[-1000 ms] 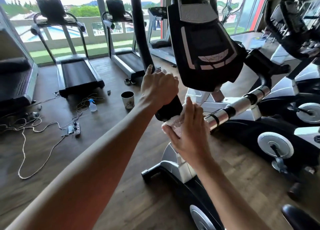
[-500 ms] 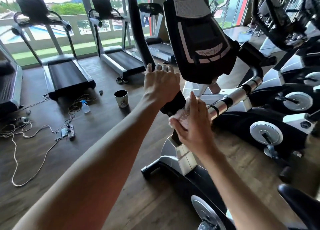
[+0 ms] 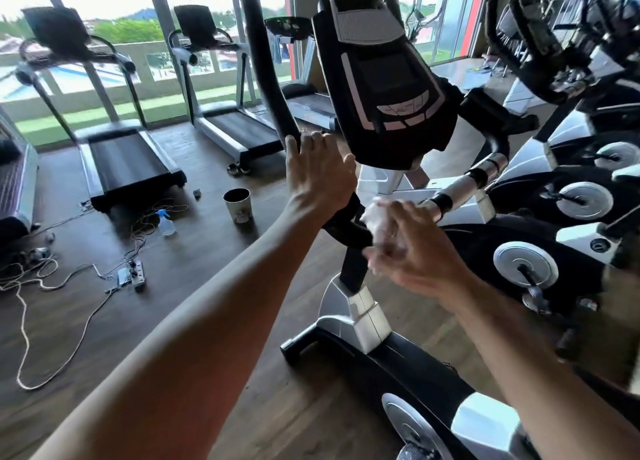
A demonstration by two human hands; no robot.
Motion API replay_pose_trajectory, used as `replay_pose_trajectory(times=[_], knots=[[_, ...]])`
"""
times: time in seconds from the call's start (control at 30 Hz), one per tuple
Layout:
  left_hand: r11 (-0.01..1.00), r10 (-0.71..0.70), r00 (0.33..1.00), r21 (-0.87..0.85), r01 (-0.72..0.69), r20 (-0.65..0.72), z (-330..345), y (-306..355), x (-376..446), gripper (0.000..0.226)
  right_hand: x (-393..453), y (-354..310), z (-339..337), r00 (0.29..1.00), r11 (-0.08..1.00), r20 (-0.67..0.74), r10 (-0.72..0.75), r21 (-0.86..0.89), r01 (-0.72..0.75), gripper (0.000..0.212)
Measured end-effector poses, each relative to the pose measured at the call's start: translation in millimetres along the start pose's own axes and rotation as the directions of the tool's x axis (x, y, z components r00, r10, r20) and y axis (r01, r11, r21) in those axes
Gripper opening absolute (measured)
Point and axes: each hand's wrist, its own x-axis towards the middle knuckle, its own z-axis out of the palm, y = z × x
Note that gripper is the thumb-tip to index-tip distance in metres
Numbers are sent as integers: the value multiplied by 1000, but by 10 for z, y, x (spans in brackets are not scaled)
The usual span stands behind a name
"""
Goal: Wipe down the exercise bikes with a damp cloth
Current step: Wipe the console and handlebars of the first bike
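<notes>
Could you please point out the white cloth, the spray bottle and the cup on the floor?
white cloth [image 3: 377,218], head view, on the bunched part above the fingers.
spray bottle [image 3: 167,224], head view, on its clear body.
cup [image 3: 238,206], head view, on its side wall.

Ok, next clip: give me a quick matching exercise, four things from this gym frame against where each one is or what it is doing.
Things:
1. left hand
2. right hand
3. spray bottle
4. cup

Places or states:
A. stands on the floor by the cables
B. grips the bike's black handlebar
C. holds the white cloth against the bike
D. stands on the floor, dark inside

Pairs: 1-B, 2-C, 3-A, 4-D
</notes>
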Motion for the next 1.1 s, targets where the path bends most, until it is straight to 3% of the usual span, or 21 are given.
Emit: replay_pose_trajectory(times=[0.07, 0.13, 0.2, 0.3, 0.37, 0.4, 0.5, 0.57, 0.7, 0.83, 0.9, 1.0, 1.1], knots=[[1000, 0, 1000, 0, 0, -25, 8, 5, -2, 55, 39, -160, 156, 995, 1000, -95, 24, -18, -25, 73], [1000, 6, 999, 18, -5, -34, -5, -5, -4, 53, 67, -180, 177, 988, 999, -148, -43, -11, 42, 61], [1000, 23, 997, 20, -21, -68, -17, -7, -9, 50, 37, -90, 36, 983, 989, -162, -92, 96, 109, 46], [998, 34, 985, -54, -44, -169, -12, 13, -7, 44, 21, 187, -384, 948, 968, -313, 51, 249, 30, 49], [986, 32, 963, -152, -75, -268, -23, 102, -10, 44, 84, 452, -564, 892, 990, -446, 67, 144, -2, 51], [976, 51, 954, -189, -111, -295, -28, 180, -6, 47, 136, 555, -583, 900, 995, -434, 44, 105, 2, 51], [950, 179, 941, -199, -242, -287, 19, 447, 36, 57, 215, 624, -386, 997, 999, -79, -14, 40, 17, 52], [954, 193, 953, -183, -238, -234, 91, 545, 76, 61, 227, 678, -320, 999, 997, 30, 41, 57, -42, 53], [992, 95, 988, -70, -103, -122, 194, 613, 150, 68, 365, 634, -316, 1000, 999, -14, 8, 36, -7, 47], [996, 86, 994, 22, -84, -73, 206, 619, 165, 70, 243, 400, -98, 967, 967, 3, -253, 36, 253, 36], [995, 98, 993, 34, -96, -63, 211, 599, 145, 68, 272, 613, -169, 953, 949, 10, -304, 85, 302, 32], [996, 86, 994, 24, -85, -62, 209, 595, 133, 68, 413, 976, -268, 973, 965, -131, -189, 158, 209, 24], [999, 54, 997, 6, -54, -55, 209, 632, 145, 68, 356, 846, -145, 975, 986, -196, -104, 112, 128, 27]])
